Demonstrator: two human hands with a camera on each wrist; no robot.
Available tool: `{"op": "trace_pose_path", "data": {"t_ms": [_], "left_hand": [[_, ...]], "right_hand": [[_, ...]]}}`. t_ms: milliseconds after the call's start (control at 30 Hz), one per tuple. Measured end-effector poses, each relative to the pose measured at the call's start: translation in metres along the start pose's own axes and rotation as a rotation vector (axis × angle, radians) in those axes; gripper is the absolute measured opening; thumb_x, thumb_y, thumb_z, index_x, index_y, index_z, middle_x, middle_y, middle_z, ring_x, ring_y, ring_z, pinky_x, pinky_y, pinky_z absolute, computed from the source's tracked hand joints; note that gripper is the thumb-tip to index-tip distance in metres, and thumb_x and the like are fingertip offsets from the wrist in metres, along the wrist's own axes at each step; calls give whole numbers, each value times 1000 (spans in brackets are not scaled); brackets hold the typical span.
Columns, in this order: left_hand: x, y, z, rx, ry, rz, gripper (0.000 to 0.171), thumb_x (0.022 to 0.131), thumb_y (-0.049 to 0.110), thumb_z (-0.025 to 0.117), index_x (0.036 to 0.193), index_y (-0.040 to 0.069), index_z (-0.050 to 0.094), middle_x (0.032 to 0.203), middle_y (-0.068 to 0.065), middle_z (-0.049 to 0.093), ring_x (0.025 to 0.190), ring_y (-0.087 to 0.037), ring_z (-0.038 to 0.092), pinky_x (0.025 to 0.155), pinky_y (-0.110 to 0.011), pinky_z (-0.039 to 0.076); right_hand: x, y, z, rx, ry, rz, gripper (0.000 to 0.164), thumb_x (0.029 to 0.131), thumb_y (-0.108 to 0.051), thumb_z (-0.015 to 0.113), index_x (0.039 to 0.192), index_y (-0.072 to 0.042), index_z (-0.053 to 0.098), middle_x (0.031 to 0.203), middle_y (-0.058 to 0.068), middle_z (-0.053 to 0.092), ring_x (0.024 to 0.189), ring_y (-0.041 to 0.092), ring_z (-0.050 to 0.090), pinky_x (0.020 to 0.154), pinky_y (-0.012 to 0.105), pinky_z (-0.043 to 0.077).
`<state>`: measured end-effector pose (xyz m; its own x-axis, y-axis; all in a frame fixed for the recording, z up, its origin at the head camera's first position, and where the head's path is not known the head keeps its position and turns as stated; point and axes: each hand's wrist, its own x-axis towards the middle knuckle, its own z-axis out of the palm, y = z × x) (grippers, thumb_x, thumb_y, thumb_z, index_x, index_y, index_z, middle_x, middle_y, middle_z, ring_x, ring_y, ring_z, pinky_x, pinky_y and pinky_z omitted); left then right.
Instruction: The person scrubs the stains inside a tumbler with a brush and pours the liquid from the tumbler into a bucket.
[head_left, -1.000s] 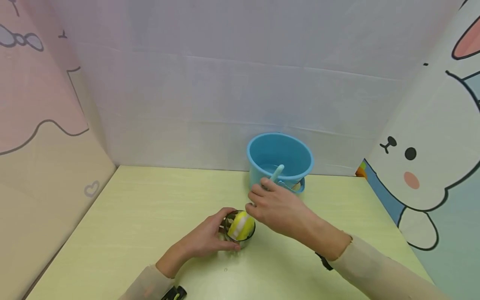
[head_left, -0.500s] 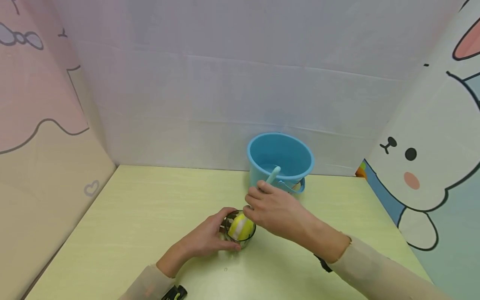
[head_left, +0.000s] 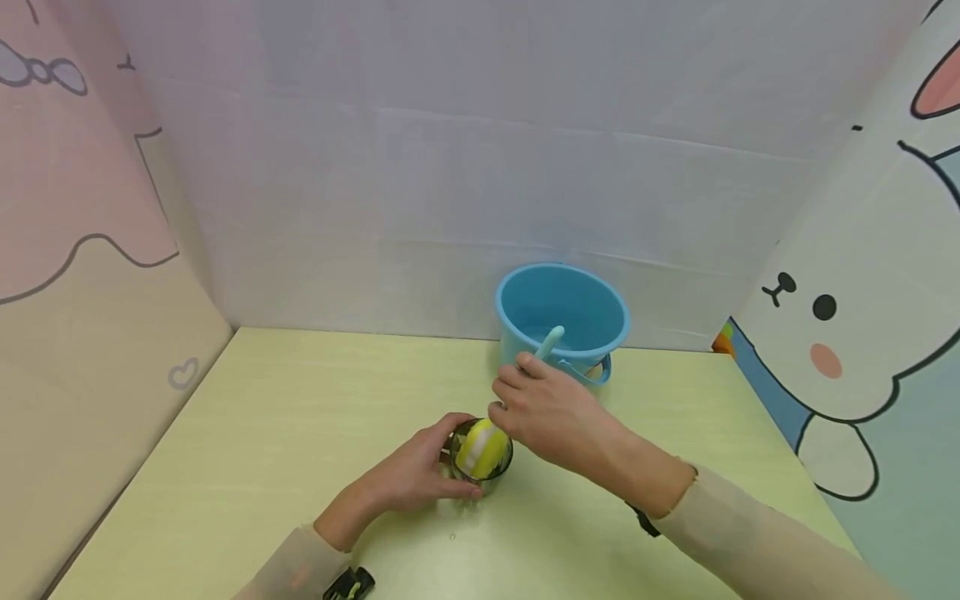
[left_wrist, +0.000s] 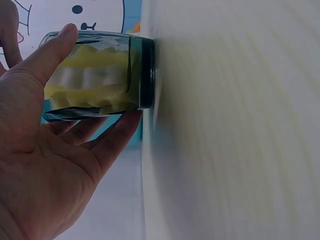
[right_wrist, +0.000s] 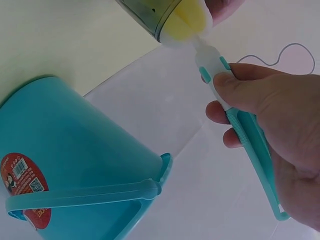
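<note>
A dark-tinted drinking glass (left_wrist: pixel 137 75) stands on the table, its base on the surface. My left hand (head_left: pixel 412 468) holds it, thumb on one side and fingers round the other. In the right wrist view my right hand (right_wrist: pixel 280 115) grips the teal and white handle of a sponge cup brush (right_wrist: pixel 250 140). The brush's yellow and white sponge head (head_left: pixel 482 450) sits inside the glass and fills most of it. In the left wrist view the sponge (left_wrist: pixel 92 77) shows through the glass wall.
Behind my right hand a blue bucket (head_left: pixel 517 333) stands near the back wall, its handle hanging down in front. A red sticker (right_wrist: pixel 25 187) is on its side. Cartoon-printed sheets (head_left: pixel 840 350) border the pale yellow table (head_left: pixel 300 400) on both sides.
My right hand and the brush shift only slightly, and the sponge turns a little in the glass. The left hand keeps its hold, and the bucket stays put.
</note>
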<state>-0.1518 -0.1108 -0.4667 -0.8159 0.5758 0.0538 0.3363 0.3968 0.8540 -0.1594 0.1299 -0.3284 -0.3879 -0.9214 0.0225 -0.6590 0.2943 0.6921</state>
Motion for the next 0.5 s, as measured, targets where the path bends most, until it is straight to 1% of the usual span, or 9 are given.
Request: {"op": "trace_pose_path", "data": {"t_ms": [167, 267, 367, 500], "left_hand": [[0, 1, 0, 14, 2, -23, 88, 84, 36, 94, 154, 20, 42, 127, 9, 63, 116, -13, 61, 102, -39, 51], [0, 1, -1, 26, 9, -23, 89, 83, 38, 94, 154, 19, 43, 129, 9, 63, 119, -13, 61, 105, -42, 50], [0, 1, -1, 27, 11, -23, 90, 82, 38, 95, 154, 18, 44, 129, 8, 63, 119, -14, 61, 106, -43, 50], [0, 1, 0, 19, 11, -25, 90, 82, 37, 95, 154, 17, 44, 127, 9, 63, 117, -13, 61, 104, -41, 50]], "right_hand": [[0, 1, -3, 5, -27, -2, 22, 90, -35, 88, 102, -23, 75, 101, -1, 69, 100, 22, 54, 97, 39, 38], [0, 1, -5, 17, -40, -6, 22, 88, -36, 89, 102, -24, 76, 99, -2, 68, 100, 21, 55, 96, 39, 38], [0, 1, -7, 27, -45, -13, 23, 88, -36, 89, 104, -25, 77, 98, -3, 68, 99, 21, 55, 96, 38, 39], [0, 1, -9, 39, -34, -18, 20, 89, -34, 89, 104, -25, 77, 97, -3, 68, 98, 20, 56, 95, 37, 39]]}}
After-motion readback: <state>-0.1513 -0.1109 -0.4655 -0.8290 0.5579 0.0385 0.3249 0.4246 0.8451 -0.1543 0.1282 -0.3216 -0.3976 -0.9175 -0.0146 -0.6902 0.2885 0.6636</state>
